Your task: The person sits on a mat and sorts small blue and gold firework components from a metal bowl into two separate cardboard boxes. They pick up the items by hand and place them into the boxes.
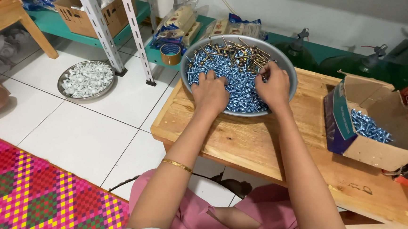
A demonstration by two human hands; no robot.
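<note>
Bluish, shiny screws point(237, 79) fill a grey metal bowl point(288, 68), with a few brass-coloured ones mixed in along its far rim, and the low table point(240, 140) under it is pale honey wood. At the table's right edge a brown cardboard box point(377, 134) with a dark blue and teal flap holds more of the blue screws. On the white floor tiles point(80, 135) lies a mat point(29, 188) woven in a pink, yellow, green and red check, and a grey tray point(86, 79) holds white pieces.

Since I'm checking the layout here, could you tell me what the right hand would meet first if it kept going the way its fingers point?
The right hand already rests on the blue screws; farther on likely the brass-coloured screws, then the metal bowl rim.
</note>
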